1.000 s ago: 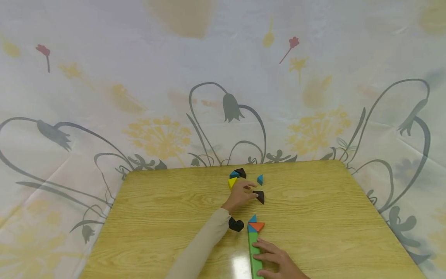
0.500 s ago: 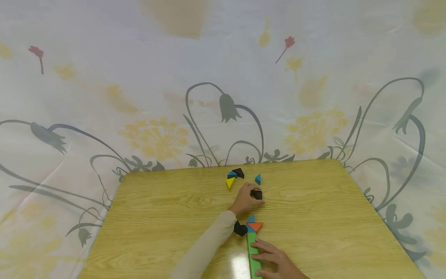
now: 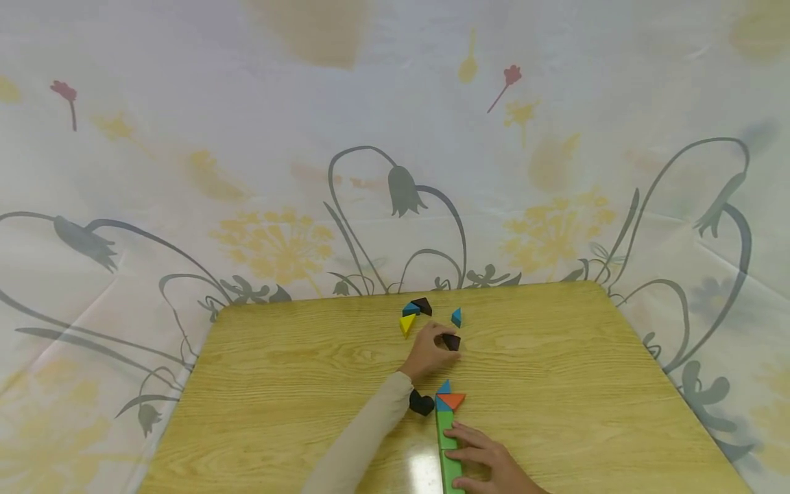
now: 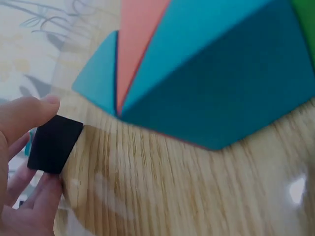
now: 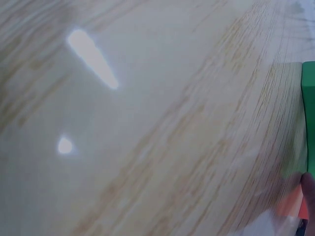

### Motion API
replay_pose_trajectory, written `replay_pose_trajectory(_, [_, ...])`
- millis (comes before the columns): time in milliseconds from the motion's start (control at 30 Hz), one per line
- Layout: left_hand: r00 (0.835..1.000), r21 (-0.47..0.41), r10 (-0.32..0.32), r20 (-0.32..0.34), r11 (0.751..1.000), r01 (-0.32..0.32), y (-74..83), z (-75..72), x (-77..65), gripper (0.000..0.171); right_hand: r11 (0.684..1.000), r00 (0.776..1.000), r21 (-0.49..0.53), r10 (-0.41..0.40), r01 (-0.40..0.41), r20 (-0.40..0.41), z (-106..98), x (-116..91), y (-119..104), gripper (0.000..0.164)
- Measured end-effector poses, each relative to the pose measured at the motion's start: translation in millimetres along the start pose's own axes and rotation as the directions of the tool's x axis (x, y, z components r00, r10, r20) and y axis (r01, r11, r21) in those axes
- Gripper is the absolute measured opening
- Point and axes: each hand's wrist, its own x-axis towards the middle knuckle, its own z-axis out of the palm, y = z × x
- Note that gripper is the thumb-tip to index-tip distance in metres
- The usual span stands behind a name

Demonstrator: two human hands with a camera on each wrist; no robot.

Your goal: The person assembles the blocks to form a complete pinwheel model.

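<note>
My left hand (image 3: 424, 355) pinches a black block (image 3: 452, 342) between thumb and fingers, toward the far part of the table. In the left wrist view that black block (image 4: 55, 145) shows a slanted side, with the thumb on top. My right hand (image 3: 496, 463) lies along the right side of a row of green blocks (image 3: 446, 431), its spread fingertips at their edge. Beyond the green blocks, an orange triangular block (image 3: 452, 401) sits against a blue block (image 3: 442, 403), and another blue triangular block (image 3: 444, 388) points away from me.
Behind the left hand lie a yellow triangular block (image 3: 407, 324), a blue block (image 3: 411, 309) and a dark block (image 3: 422, 305). A separate blue block (image 3: 457, 317) stands to their right. The wooden table (image 3: 555, 384) ends at a flower-printed curtain (image 3: 543, 137).
The left hand has come round the black block with thumb and fingers, and the block has shifted slightly left and turned. The right hand has stayed at the green blocks.
</note>
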Motion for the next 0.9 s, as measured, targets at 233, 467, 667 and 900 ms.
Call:
replay_pose_trajectory(233, [0.999,-0.202,-0.043,0.007,0.978,0.043,1.0,-10.5,-10.4,0.045,0.996,0.996,0.017,0.093,-0.093,0.012,0,-1,-1,0.037])
replay_pose_trajectory(467, [1.000,-0.293,-0.016,0.008,0.956,0.018,0.4,-22.5,-15.4,0.048,1.000,1.000,0.002,0.013,-0.013,-0.001,1,-3,4,0.038])
replay_pose_trajectory(667, [0.999,-0.312,-0.024,0.037,0.949,0.035,3.4,-32.7,-20.6,0.050,1.000,1.000,-0.008,-0.002,0.002,-0.012,0,-1,2,0.039])
replay_pose_trajectory(900, [0.995,-0.319,-0.015,0.095,0.947,0.045,20.8,-48.3,-32.9,0.046,1.000,1.000,-0.029,-0.006,0.005,-0.015,1,-1,1,0.039])
